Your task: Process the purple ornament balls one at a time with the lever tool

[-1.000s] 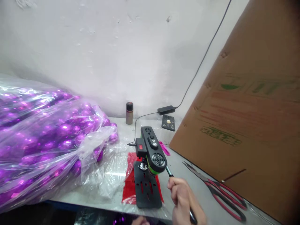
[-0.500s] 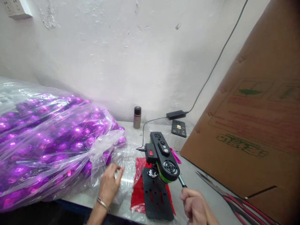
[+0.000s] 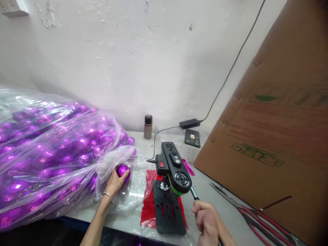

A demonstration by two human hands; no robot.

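Head view: left hand (image 3: 114, 183) with grip around one purple ball (image 3: 122, 169), many more inside plastic bag (image 3: 116, 153); right hand (image 3: 208, 218) clasping slim rod (image 3: 194, 193).

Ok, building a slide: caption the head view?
Left hand grasps a shiny purple ball; right hand grips a dark rod near a black-and-green device.

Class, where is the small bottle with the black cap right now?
In the head view, just left of centre, the bottle stands by the wall, left of the black adapter.
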